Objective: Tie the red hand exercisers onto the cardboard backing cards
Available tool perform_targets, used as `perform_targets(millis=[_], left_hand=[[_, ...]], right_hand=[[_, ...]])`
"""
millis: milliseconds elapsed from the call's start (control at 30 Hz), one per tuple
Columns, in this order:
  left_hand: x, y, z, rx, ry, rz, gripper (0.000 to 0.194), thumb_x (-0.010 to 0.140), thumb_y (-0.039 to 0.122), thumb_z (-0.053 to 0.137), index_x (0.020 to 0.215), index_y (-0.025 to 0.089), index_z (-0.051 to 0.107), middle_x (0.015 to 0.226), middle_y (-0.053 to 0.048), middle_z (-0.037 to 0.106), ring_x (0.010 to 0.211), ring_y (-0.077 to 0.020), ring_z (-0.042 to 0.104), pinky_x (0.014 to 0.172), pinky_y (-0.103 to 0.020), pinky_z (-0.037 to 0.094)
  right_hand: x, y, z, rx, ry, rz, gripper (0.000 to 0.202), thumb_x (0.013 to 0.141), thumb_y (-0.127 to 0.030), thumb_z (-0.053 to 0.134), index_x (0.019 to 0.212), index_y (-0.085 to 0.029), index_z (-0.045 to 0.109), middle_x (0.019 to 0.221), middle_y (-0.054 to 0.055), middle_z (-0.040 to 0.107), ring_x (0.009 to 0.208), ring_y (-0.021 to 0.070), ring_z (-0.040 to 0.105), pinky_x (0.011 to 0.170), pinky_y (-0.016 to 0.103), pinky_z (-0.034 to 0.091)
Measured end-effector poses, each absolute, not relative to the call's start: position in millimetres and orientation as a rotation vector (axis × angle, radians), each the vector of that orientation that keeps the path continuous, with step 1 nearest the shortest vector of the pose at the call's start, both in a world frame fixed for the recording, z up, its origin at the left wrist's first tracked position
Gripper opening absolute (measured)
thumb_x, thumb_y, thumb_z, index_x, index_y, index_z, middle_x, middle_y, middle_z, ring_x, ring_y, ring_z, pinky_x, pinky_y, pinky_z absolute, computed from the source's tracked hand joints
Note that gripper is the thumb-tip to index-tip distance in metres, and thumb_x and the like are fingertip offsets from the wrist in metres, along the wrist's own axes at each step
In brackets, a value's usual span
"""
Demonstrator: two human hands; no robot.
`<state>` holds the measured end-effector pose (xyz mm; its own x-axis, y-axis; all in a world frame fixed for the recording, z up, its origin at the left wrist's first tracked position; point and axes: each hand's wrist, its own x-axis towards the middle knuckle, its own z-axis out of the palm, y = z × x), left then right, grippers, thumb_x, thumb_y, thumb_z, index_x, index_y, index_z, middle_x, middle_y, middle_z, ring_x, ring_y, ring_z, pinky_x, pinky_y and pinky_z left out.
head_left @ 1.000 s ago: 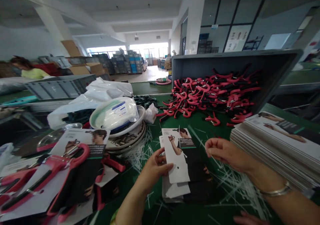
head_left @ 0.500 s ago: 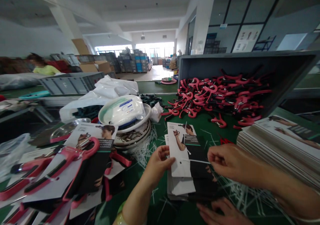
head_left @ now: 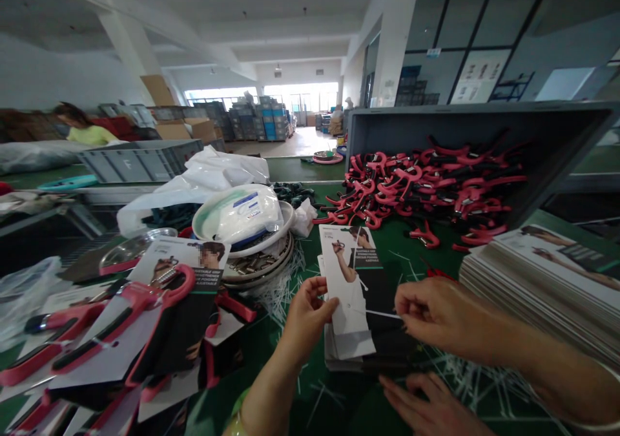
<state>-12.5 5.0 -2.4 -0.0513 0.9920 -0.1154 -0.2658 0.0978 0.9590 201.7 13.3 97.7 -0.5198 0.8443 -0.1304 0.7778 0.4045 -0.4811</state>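
My left hand (head_left: 310, 313) pinches the left edge of a printed backing card (head_left: 343, 287) between thumb and fingers. The card lies over a small pile of similar cards (head_left: 341, 356). My right hand (head_left: 431, 313) is closed on the end of a white cable tie (head_left: 382, 314), which stretches across to a hole in the card. A second white tie crosses the card's upper part. Below my right hand another person's hand (head_left: 426, 404) shows at the bottom edge, fingers spread near the pile.
Pink-and-black hand grip strengtheners (head_left: 407, 181) spill from a tipped grey crate (head_left: 469, 108). Carded grip strengtheners (head_left: 121, 313) lie at left. A thick stack of cards (head_left: 508, 281) stands at right. Loose cable ties (head_left: 475, 384) and stacked bowls (head_left: 285, 219) are close by.
The card has shifted slightly away from me and up in view. My right hand has moved a little left with the tie still in its fingers.
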Motion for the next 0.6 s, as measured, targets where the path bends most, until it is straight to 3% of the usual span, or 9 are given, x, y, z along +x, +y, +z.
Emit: perform_targets(millis=[133,300,433,600], left_hand=[[-9,3,-3,0.913,1.100,1.334,0.041,0.062,0.030,0.075,0.094,0.015,0.053,0.094,-0.006,0.064,0.063,-0.0103,0.057,0.053,-0.021,0.042],[-1,-2,-1,0.801,1.057,1.274,0.042,0.061,0.037,0.076,0.091,0.017,0.053,0.089,-0.003,0.064,0.063,-0.0113,0.059,0.055,-0.021,0.045],[1,-5,-2,0.845,1.112,1.170,0.056,0.059,0.041,0.078,0.103,0.018,0.054,0.083,-0.003,0.066,0.057,-0.0111,0.059,0.051,-0.021,0.042],[3,1,-10,0.747,0.949,1.250,0.050,0.066,0.047,0.074,0.101,0.014,0.063,0.092,-0.009,0.068,0.078,-0.0169,0.064,0.069,-0.025,0.048]], right_hand=[[200,17,84,-1.461,-2.341,0.995,0.007,0.071,-0.024,0.053,0.069,-0.019,0.056,0.054,-0.003,0.054,0.049,0.0095,0.046,0.045,0.020,0.030],[189,23,38,-1.415,-1.969,1.385,0.024,0.075,-0.040,0.052,0.080,-0.017,0.055,0.062,-0.001,0.060,0.045,0.0078,0.045,0.043,0.020,0.033],[179,30,21,-1.324,-1.937,1.317,0.022,0.077,-0.038,0.053,0.078,-0.017,0.055,0.062,-0.001,0.060,0.050,0.0093,0.048,0.047,0.020,0.036],[176,38,31,-1.303,-2.029,1.130,0.019,0.082,-0.033,0.049,0.077,-0.017,0.056,0.060,-0.001,0.058,0.056,0.0125,0.053,0.054,0.023,0.039]])
